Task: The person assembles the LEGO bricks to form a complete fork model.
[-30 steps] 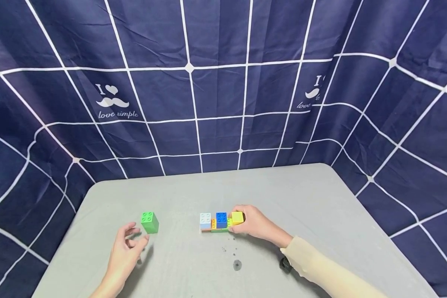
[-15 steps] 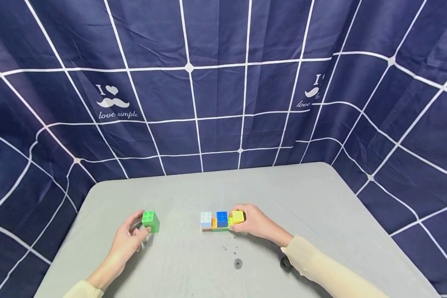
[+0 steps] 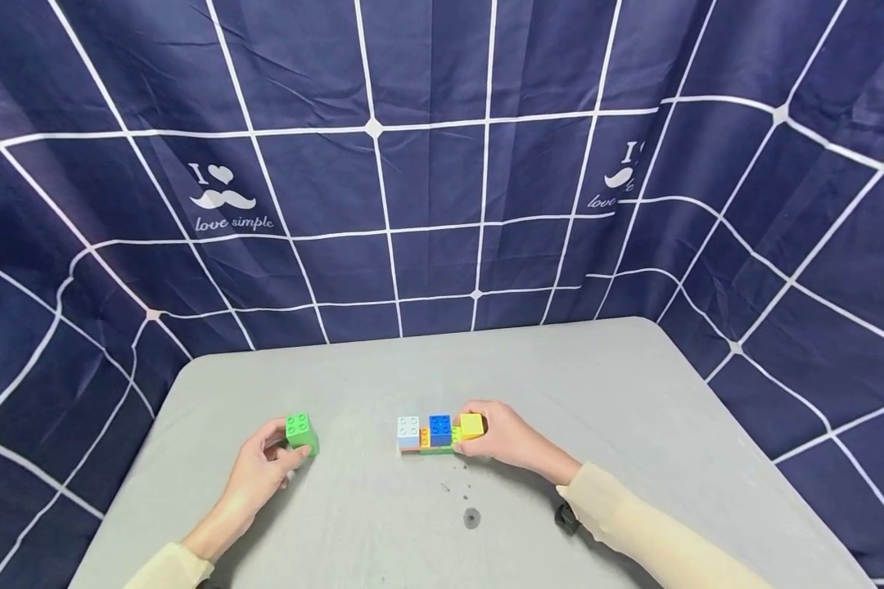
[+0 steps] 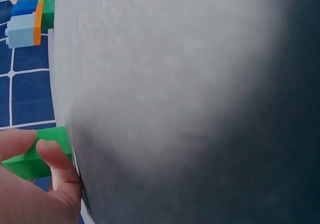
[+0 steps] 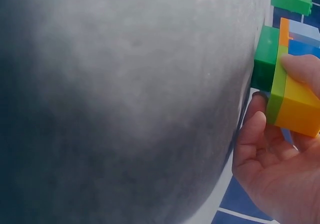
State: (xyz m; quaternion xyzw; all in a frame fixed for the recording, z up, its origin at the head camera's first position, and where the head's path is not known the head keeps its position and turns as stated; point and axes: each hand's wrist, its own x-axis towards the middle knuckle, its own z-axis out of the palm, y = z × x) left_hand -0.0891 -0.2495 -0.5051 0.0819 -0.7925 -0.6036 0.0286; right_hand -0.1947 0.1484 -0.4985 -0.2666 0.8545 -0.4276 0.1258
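My left hand (image 3: 263,465) pinches a tall green toy building block (image 3: 299,429) between thumb and fingers, at the table's left side. A seam crosses the block (image 4: 31,156) in the left wrist view. Near the middle, my right hand (image 3: 514,440) grips the right end of a brick assembly, its fingers around a yellow brick (image 3: 472,425). Left of the yellow brick stand a blue brick (image 3: 439,430) and a light blue brick (image 3: 408,433). They sit on an orange plate (image 4: 38,23) and a lime plate (image 5: 277,84). Underneath is a dark green brick (image 5: 265,59).
The grey table (image 3: 368,523) has a dark round spot (image 3: 472,518) and small specks in front of the assembly. A navy curtain with white lines (image 3: 435,180) surrounds its back and sides. A small black object (image 3: 566,518) shows beneath my right sleeve.
My left hand has reached the green block and taken hold of it. The block has shifted slightly right. My right hand stays on the brick assembly.
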